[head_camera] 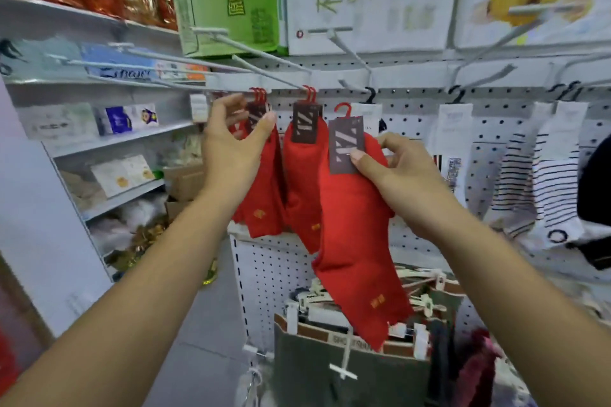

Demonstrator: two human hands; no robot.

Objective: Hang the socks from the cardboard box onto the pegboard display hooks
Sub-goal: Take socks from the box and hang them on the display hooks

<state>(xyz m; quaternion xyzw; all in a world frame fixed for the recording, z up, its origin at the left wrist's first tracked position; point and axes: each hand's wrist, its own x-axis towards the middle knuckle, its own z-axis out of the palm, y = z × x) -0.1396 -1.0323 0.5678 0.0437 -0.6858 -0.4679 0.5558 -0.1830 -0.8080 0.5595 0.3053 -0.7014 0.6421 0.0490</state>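
In the head view the right hand (396, 168) pinches the grey card header (345, 145) of a red sock pair (357, 241), thumb flat on the card front, just in front of the pegboard (406, 109). Its red plastic hanger (344, 109) is free, below the display hook (264, 73). The left hand (231, 142) is loosely spread beside the hung red socks (264, 192), closed on nothing. The sock looks light and limp and would swing, so the stiff card is the sound place to grip. The cardboard box (330, 373) stands below.
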